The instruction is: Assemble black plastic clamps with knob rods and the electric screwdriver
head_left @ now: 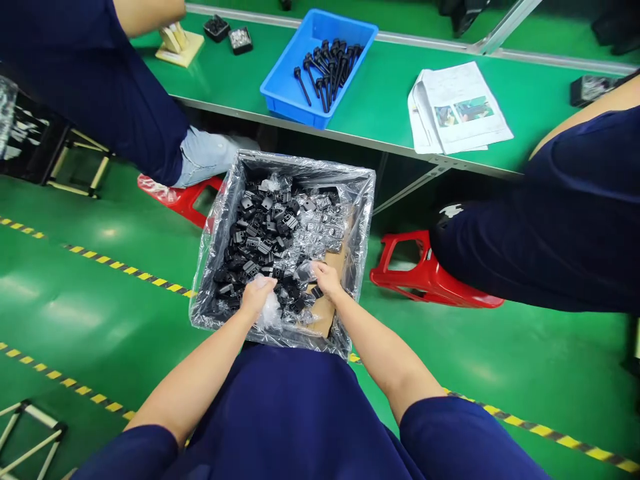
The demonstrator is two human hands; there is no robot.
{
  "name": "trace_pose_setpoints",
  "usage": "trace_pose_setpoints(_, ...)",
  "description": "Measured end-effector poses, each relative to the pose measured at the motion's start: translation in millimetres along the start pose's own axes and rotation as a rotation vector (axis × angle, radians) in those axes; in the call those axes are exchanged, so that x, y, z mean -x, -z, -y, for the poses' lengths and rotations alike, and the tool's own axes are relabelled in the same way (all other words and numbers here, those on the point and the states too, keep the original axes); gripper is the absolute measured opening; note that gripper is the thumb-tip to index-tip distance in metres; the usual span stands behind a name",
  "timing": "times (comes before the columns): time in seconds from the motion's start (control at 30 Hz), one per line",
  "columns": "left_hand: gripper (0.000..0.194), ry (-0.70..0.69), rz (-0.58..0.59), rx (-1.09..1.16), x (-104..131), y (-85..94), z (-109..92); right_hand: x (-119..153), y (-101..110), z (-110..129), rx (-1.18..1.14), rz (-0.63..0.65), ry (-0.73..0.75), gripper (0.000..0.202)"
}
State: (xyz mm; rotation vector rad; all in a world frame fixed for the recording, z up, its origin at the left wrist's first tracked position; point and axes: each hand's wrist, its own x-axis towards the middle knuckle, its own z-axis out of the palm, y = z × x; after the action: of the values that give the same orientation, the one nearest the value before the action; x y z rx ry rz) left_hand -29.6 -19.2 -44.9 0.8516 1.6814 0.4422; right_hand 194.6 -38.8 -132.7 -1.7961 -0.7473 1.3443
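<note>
Before me is a dark bin [367, 220] lined with clear plastic, holding many small black plastic parts [257, 233]. Some parts on its right side are in clear bags [323, 223], over a piece of brown cardboard [324, 319]. My left hand [257, 297] is closed on crumpled clear plastic bags [271, 312] at the near left of the pile. My right hand [327, 279] pinches a small clear plastic bag [305, 271] above the pile; I cannot make out what is inside it.
On the green workbench [380, 100] beyond the bin are a blue tray [285, 107] of black bolt-like parts and some printed sheets [463, 113]. Co-workers sit left [100, 100] and right [550, 220] on red stools [425, 270]. A white pipe frame [33, 433] stands at lower left.
</note>
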Motion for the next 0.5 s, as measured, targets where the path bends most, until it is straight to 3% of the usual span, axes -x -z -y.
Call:
trace_pose_setpoints(0.13, 0.059, -0.051, 0.120, -0.023, 4.8, -16.8, -23.6, 27.7, -0.3, 23.0, -0.017, 0.029, 0.108, 0.024)
trace_pose_setpoints(0.23, 0.066, -0.111, 0.222, -0.025, 12.6, -22.5, -36.5, 41.4, -1.6, 35.2, -0.028, 0.034, 0.160, 0.019)
trace_pose_setpoints(0.4, 0.044, -0.127, 0.331, -0.062, 17.8, -21.8, -39.9, 52.4, -4.6, 42.0, -0.082, 0.068, 0.190, 0.020)
trace_pose_setpoints(0.5, 0.026, -0.107, 0.246, -0.061, 10.5, -20.4, -32.1, 53.3, -6.4, 40.1, -0.137, 0.059, 0.162, 0.031)
